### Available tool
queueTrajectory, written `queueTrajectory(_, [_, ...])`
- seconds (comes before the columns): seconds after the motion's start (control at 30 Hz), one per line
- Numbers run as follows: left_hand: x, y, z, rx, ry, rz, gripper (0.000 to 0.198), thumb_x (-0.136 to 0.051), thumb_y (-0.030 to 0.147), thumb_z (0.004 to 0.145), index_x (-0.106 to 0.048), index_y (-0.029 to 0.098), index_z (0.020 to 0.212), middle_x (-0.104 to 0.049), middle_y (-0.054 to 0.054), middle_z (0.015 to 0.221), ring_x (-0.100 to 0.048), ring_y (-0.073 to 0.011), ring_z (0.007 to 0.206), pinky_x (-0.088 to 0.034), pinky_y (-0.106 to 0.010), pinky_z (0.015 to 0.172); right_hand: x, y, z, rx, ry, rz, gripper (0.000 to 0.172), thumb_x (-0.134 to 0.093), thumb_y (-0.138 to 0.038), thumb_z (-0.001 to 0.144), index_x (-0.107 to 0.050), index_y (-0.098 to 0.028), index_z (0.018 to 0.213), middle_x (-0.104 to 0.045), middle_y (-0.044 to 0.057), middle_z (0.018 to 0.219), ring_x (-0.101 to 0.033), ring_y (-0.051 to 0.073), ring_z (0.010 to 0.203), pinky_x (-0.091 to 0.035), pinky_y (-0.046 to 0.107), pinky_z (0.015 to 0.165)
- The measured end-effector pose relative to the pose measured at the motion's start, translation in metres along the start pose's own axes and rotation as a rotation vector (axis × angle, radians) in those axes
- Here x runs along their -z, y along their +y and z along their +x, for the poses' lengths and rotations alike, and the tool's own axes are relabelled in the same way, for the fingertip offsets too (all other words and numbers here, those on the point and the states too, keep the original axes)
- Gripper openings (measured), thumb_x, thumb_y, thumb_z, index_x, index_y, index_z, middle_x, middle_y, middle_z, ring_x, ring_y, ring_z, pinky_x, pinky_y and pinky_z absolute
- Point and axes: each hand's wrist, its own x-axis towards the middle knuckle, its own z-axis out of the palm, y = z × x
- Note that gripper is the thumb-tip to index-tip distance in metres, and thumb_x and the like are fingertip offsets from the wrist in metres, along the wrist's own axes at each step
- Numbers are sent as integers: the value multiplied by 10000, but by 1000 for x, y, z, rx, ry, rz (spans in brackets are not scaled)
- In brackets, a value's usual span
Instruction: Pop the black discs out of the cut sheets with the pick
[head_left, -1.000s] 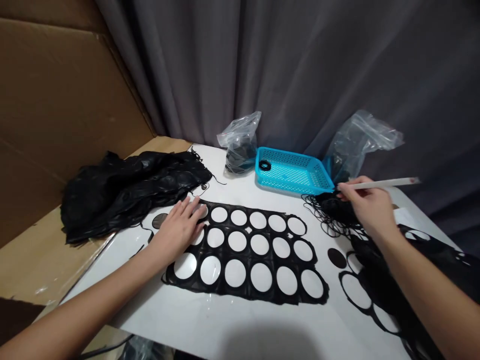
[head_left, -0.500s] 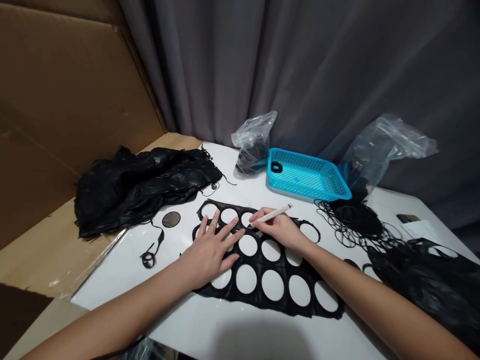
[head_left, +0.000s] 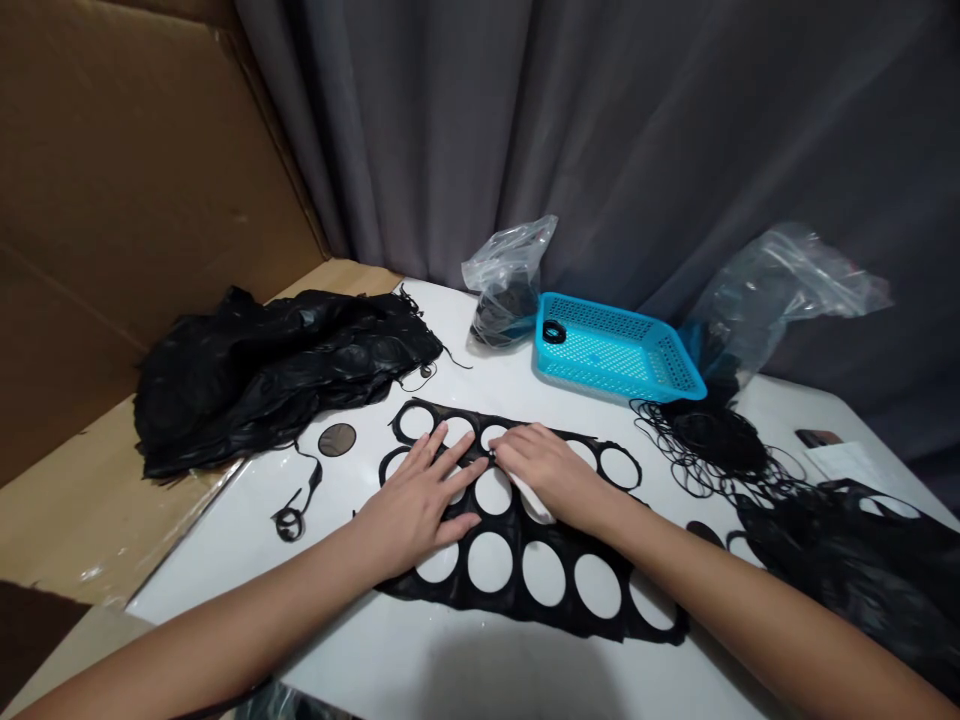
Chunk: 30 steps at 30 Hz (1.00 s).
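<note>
A black sheet (head_left: pixel 517 530) with rows of round holes lies flat on the white table. My left hand (head_left: pixel 424 495) rests on its left part, palm down and fingers spread, pressing against the sheet. Just to the right, my right hand (head_left: pixel 551 475) is closed around a slim white pen-shaped tool (head_left: pixel 535 503). The tool's tail slants toward me over the sheet. Its tip, near the upper middle holes, is mostly hidden by my fingers, so its exact kind cannot be made out.
A bunched pile of black sheets (head_left: pixel 277 370) lies at left beside a dark disc (head_left: pixel 337 440) and a curled scrap (head_left: pixel 289 522). Behind stand a blue basket (head_left: pixel 619 385) and a clear bag (head_left: pixel 510 270). Black rings (head_left: pixel 712 440) and more black sheet (head_left: pixel 847 570) lie at right.
My right hand has turned over, so the tool's tail now points toward me instead of up and to the right. My left hand keeps its place on the sheet.
</note>
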Motion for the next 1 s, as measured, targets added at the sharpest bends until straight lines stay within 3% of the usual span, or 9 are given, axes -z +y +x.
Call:
queueTrajectory(0.03, [-1, 0, 0, 6, -3, -3, 616, -593, 495, 946, -436, 271, 1498, -284, -71, 1616, -188, -391, 1495, -275, -600, 1165, 4, 11, 1, -45, 39, -90, 154, -442, -130, 941, -586, -174, 974, -668, 146, 1004, -587, 271, 969, -431, 409, 863])
queueTrajectory(0.1, [0, 0, 0, 19, -9, -1, 607, -597, 498, 944, -452, 273, 1488, -280, -79, 1617, -182, -414, 1490, -300, -601, 1153, 16, 37, 5, -273, 211, -187, 155, -415, -151, 943, -556, -176, 886, -653, 127, 880, -580, 256, 832, -420, 368, 763])
queueTrajectory(0.17, [2, 1, -1, 16, -8, 5, 610, -606, 500, 938, -458, 271, 1484, -266, -95, 1620, -184, -428, 1486, -303, -613, 1147, 29, 57, 9, -495, 386, -164, 167, -431, -215, 945, -505, -196, 796, -615, 76, 742, -532, 216, 662, -373, 327, 652])
queueTrajectory(0.23, [5, 1, -3, -3, 7, 17, 628, -600, 529, 935, -452, 268, 1486, -247, -109, 1625, -193, -432, 1483, -317, -616, 1137, 35, 61, 14, -571, 457, -37, 220, -477, -293, 936, -471, -210, 733, -583, 36, 668, -503, 191, 603, -340, 308, 616])
queueTrajectory(0.4, [10, -6, -16, 36, 125, 115, 638, -484, 519, 999, -436, 91, 1470, -350, -212, 1559, -356, -350, 1439, -371, -507, 1140, 13, 16, 32, -495, 272, 460, 253, -550, -401, 904, -542, -203, 746, -650, 22, 769, -566, 185, 720, -381, 286, 656])
queueTrajectory(0.5, [6, -12, -26, 31, 138, 164, 571, -475, 489, 1010, -503, 82, 1410, -444, -211, 1500, -428, -330, 1399, -380, -476, 1131, -6, -10, 41, -441, 138, 616, 224, -569, -386, 897, -568, -196, 777, -681, 22, 822, -573, 173, 736, -395, 282, 672])
queueTrajectory(0.67, [1, -13, -34, 40, 112, 213, 550, -499, 482, 1001, -477, 167, 1451, -431, -135, 1529, -406, -353, 1407, -352, -532, 1119, -19, -20, 45, -392, 47, 645, 175, -574, -331, 903, -584, -192, 797, -707, 26, 904, -592, 168, 776, -410, 283, 705])
queueTrajectory(1.0, [2, -10, -32, 73, 107, 215, 557, -546, 473, 975, -493, 168, 1438, -444, -122, 1523, -387, -357, 1412, -318, -528, 1127, -21, -20, 46, -362, 18, 636, 162, -577, -306, 914, -580, -196, 795, -705, 20, 922, -612, 169, 813, -441, 290, 740])
